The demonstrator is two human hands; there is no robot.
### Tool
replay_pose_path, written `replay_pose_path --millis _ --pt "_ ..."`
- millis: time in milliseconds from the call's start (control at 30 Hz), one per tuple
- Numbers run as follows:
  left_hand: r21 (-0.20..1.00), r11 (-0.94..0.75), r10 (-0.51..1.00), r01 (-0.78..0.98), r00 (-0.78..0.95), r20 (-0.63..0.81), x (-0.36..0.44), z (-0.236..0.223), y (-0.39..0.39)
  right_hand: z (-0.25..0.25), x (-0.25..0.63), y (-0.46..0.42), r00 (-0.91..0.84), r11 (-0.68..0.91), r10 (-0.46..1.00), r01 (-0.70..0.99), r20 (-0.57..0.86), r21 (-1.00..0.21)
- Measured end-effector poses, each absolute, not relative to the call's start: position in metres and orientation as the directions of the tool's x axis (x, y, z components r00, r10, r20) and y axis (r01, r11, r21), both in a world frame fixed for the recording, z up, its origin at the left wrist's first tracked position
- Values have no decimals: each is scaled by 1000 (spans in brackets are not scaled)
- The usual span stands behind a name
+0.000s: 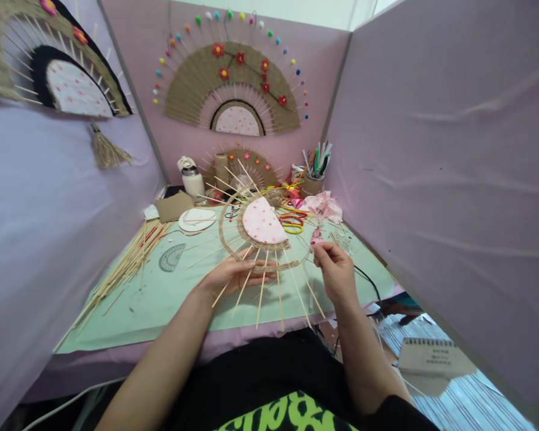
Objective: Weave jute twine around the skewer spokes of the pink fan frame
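My left hand (238, 274) is under a half-made fan (264, 222), its thumb on top and its fingers stretched beneath the sticks. The fan has a half-round centre of white cloth with pink dots, edged with coiled twine. Thin wooden sticks spread out from it, and an outer ring of twine (227, 236) crosses them. To the right of the fan, my right hand (335, 266) is closed in a pinch. A thin strand of twine (306, 256) runs from the ring's right end towards its fingertips. Just above these fingers shows a small pink object (316, 237), partly hidden.
Bamboo sticks (130, 263) lie along the table's left side, near a protractor (172, 257) and a white disc (197, 219). Behind stand a white jar (191, 179) and a tool cup (313, 184). Pink cloth (326, 206) lies right. Finished fans (184, 90) hang on the walls.
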State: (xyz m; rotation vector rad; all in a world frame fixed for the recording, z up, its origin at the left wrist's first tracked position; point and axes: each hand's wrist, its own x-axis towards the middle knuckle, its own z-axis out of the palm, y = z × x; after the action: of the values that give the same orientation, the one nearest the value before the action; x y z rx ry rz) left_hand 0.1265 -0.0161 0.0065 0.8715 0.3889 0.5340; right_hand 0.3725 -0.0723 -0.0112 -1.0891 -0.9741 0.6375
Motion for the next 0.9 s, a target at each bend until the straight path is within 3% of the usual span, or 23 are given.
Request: replay_pose_path --millis 133,333,467,700,900 --pt "799 535 579 -275 808 -110 126 7 -16 -2 363 -64 317 401 876 -62 363 -914" --pt "785 568 538 -249 834 -125 124 7 -16 11 356 -56 36 392 919 33 393 -919" --pt "780 572 529 -255 841 -113 123 8 -16 12 353 -57 -47 378 926 68 376 -923" --pt "631 647 544 -428 839 12 123 10 -15 3 338 -56 91 385 918 22 385 -923" --pt "525 617 630 -585 768 115 124 13 -17 -8 306 -49 324 434 881 -257 346 -863"
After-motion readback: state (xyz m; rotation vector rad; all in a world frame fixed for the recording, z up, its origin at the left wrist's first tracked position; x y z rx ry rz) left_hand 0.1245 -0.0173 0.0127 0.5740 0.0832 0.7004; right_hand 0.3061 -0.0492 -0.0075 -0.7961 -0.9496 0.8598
